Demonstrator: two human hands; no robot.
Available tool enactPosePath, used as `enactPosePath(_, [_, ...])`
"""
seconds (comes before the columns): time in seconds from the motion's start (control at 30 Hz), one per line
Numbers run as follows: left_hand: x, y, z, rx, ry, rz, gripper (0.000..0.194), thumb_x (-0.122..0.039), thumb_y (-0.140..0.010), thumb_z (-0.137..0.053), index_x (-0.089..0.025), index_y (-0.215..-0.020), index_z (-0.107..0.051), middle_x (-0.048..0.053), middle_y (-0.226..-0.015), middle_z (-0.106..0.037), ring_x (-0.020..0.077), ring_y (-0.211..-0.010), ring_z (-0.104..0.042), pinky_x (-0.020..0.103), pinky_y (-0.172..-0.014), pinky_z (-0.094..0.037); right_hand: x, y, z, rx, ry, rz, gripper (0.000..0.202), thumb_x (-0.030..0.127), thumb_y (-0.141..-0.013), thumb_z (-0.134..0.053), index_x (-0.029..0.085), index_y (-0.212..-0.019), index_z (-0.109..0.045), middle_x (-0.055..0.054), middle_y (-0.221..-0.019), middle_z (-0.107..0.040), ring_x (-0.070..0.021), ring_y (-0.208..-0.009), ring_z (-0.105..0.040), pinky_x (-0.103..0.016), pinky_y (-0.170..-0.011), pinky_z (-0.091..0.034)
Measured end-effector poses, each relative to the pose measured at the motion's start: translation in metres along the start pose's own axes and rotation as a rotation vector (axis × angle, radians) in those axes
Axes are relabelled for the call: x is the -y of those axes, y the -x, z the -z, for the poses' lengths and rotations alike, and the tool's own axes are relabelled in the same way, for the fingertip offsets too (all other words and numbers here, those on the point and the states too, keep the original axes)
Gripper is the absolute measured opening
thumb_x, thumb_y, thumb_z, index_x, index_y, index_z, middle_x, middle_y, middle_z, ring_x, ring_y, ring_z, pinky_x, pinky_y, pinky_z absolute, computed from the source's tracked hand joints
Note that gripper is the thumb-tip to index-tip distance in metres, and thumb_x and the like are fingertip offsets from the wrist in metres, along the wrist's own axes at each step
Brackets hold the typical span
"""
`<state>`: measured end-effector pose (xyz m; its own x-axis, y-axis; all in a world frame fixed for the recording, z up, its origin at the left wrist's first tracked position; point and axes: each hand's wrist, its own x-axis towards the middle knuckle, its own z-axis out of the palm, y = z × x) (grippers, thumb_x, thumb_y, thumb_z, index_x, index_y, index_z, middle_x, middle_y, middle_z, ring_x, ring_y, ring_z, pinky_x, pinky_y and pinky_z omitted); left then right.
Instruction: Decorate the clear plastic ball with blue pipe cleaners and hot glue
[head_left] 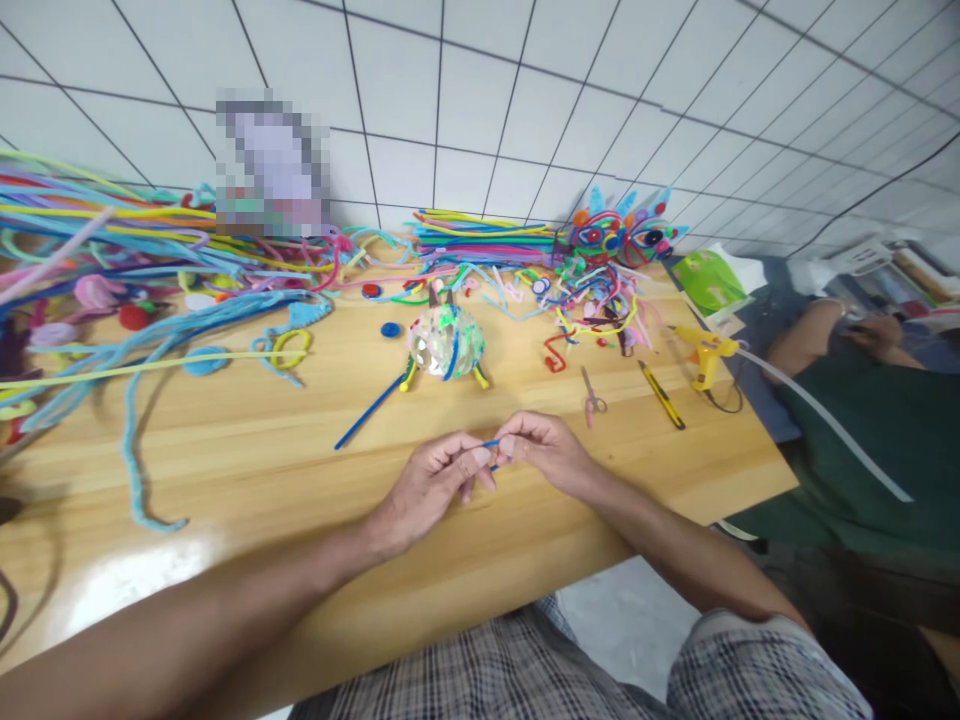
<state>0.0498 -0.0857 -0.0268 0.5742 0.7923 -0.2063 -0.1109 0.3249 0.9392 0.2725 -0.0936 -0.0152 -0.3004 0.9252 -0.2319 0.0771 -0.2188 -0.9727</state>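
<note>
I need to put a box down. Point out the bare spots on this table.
Bare wood lies left of the left hand, bordered by the light blue yarn and the near edge. A smaller patch sits between the right hand and the yellow knife. The back, by the pipe cleaners, is crowded.

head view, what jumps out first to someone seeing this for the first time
The tangle of bright pipe cleaners spread across the far side of the wooden table catches the eye first. At the table's middle sits a small shiny ball figure with pipe-cleaner legs. At the near edge, the left hand and right hand pinch a short blue pipe cleaner between them, with a yellow glue gun off to the right.
</note>
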Motion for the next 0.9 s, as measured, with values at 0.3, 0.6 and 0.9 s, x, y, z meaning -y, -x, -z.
enactPosePath(0.3, [0.005, 0.004, -0.001, 0.006, -0.113, -0.016, 0.046, -0.062, -0.102, -0.070, -0.017, -0.092, -0.074, 0.003, -0.082, -0.075, 0.0123, -0.068, -0.060, 0.026, -0.067, -0.049, 0.073, -0.048, 0.082, -0.475, 0.831, 0.359, 0.020, 0.042, -0.100, -0.073, 0.026, -0.099, -0.085, -0.006, -0.100, -0.084, -0.0254, -0.095, -0.073, -0.039, -0.094, -0.055])
enactPosePath(0.6, [0.005, 0.005, 0.001, 0.095, -0.261, -0.093, 0.043, -0.054, -0.108, -0.063, -0.019, -0.086, -0.075, 0.000, -0.072, -0.064, 0.0132, -0.066, -0.053, 0.026, -0.066, -0.041, 0.106, -0.206, 0.153, -0.567, 1.431, -0.024, 0.035, 0.027, -0.105, -0.059, 0.015, -0.118, -0.089, -0.018, -0.122, -0.087, -0.0326, -0.114, -0.076, -0.039, -0.097, -0.053])
enactPosePath(0.9, [0.003, 0.003, 0.001, 0.129, -0.253, -0.163, 0.037, -0.045, -0.109, -0.060, -0.020, -0.085, -0.073, 0.001, -0.079, -0.074, 0.0148, -0.074, -0.063, 0.027, -0.074, -0.045, 0.082, -0.241, 0.160, -0.529, 1.500, -0.115, 0.033, 0.020, -0.096, -0.066, 0.018, -0.117, -0.091, -0.020, -0.124, -0.087, -0.0349, -0.114, -0.078, -0.040, -0.100, -0.058])
